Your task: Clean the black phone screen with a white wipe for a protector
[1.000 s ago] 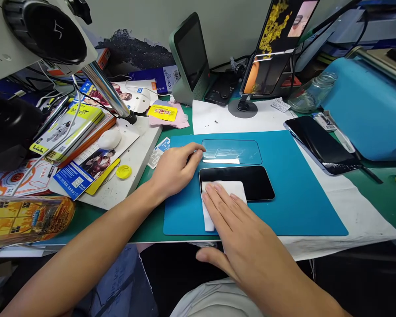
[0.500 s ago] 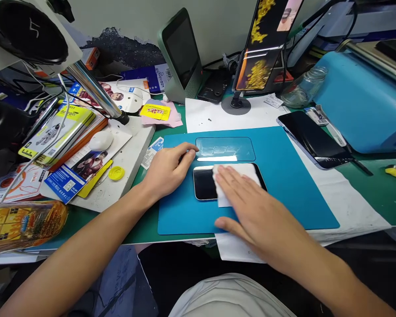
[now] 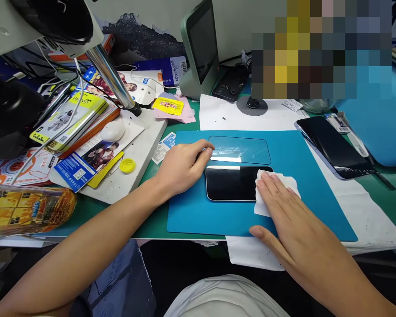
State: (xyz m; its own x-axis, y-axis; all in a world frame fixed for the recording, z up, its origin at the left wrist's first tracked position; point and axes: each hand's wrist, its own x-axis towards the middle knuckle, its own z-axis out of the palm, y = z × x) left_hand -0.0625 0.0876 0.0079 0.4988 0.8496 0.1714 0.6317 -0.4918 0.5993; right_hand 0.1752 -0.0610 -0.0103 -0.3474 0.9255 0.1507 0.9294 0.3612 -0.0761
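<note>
A black-fronted phone (image 3: 231,184) lies face up on a blue mat (image 3: 198,218). My right hand (image 3: 295,211) presses a white wipe (image 3: 261,203) flat under its fingers, over the phone's right end, with the thumb held out to the side. Just beyond the phone lies a clear, dark-edged glass screen protector (image 3: 244,149) with white streaks on it. My left hand (image 3: 186,165) rests on the mat with its fingers curled in, its fingertips at the protector's left edge. I see nothing held in it.
To the right, a second phone (image 3: 331,147) with a damaged-looking lower edge lies on white paper. At the left stand a stack of boxes (image 3: 69,123), a white mouse (image 3: 112,131) and a lamp pole (image 3: 114,81). A green-framed display (image 3: 199,48) stands behind. Pixelation covers the upper right.
My right hand has slid the wipe rightward along the phone, uncovering more of its black screen. The left hand keeps its place beside the protector. The whole view has shifted slightly.
</note>
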